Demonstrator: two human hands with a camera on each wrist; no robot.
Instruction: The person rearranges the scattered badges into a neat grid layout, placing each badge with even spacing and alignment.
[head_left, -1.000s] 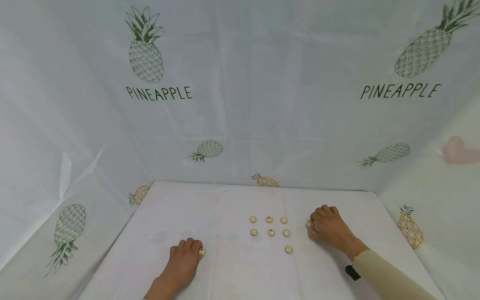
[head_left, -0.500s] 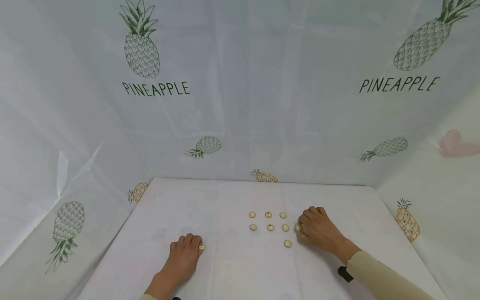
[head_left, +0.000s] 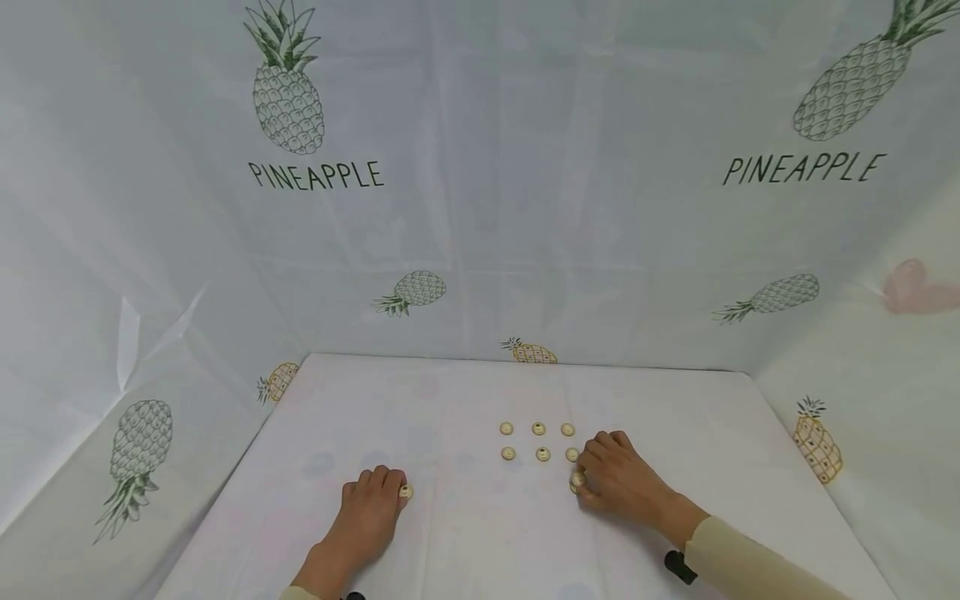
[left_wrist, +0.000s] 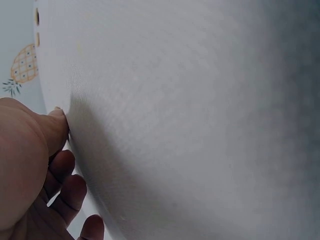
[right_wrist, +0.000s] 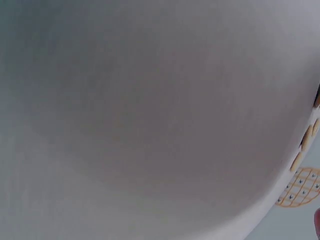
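Note:
My left hand (head_left: 367, 510) pinches a small round pale-yellow disc (head_left: 406, 492) with a dark mark on its face, low over the left half of the white table. In the left wrist view, the left thumb (left_wrist: 55, 125) lies against the table cloth with the other fingers curled below. My right hand (head_left: 626, 479) pinches a like disc (head_left: 577, 478) between thumb and fingers. That disc overlaps another disc (head_left: 574, 489), mostly hidden beneath it. In the right wrist view only a fingertip (right_wrist: 317, 222) shows at the right edge.
Two rows of like discs lie behind and left of the right hand, among them a back-row disc (head_left: 538, 428) and a front-row disc (head_left: 543, 454). White pineapple-print cloth walls (head_left: 480, 217) enclose the table (head_left: 480, 550) at the back and sides.
My right hand has moved left and toward the front with its disc, from beside the rows to over the lone front disc. My left hand has stayed in place, still pinching its disc.

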